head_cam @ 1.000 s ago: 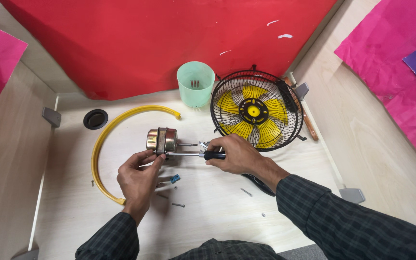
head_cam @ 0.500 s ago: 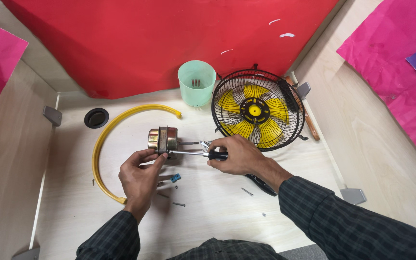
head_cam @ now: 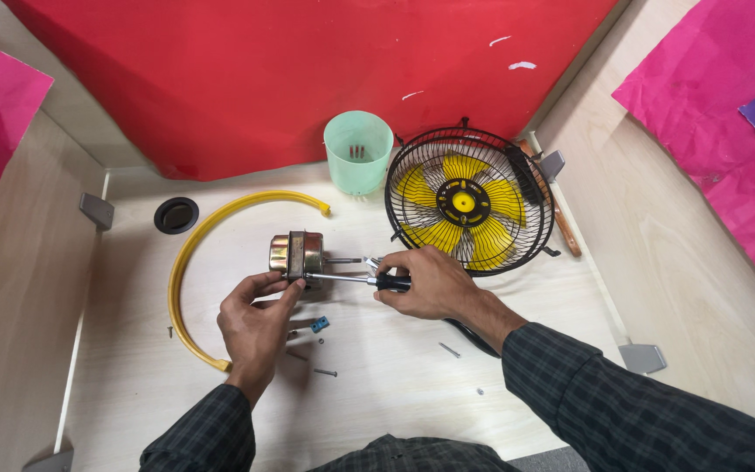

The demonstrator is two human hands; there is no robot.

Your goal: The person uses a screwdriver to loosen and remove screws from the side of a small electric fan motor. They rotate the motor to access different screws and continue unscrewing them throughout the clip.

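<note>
A round black grommet hole (head_cam: 176,215) sits at the far left of the pale wooden surface (head_cam: 395,393). A curved yellow plastic ring piece (head_cam: 187,262) arcs from near that hole down toward the person's left wrist, with its other end reaching toward the green cup. The left hand (head_cam: 255,319) rests on the surface just inside the arc, its fingers (head_cam: 283,281) closed against the near side of a small electric fan motor (head_cam: 297,253), a brass-and-steel block lying on its side with its shaft pointing right. Below the left hand lie a small blue plastic part (head_cam: 319,324) and a few loose screws (head_cam: 325,372). A screwdriver (head_cam: 356,280) with a black handle runs level from the motor's near edge to the right hand (head_cam: 425,284), whose fingers are clamped around the handle; the metal blade touches the motor casing. Behind the motor, near the red backdrop (head_cam: 308,79), stands a translucent green plastic cup (head_cam: 357,150) with a few small pieces inside. To its right a black wire-guard table fan (head_cam: 467,201) with yellow blades stands tilted, just beyond the right hand. A brown stick-like handle (head_cam: 563,229) lies beside the fan along the surface's raised right edge. More loose screws (head_cam: 449,350) lie near the right forearm
</note>
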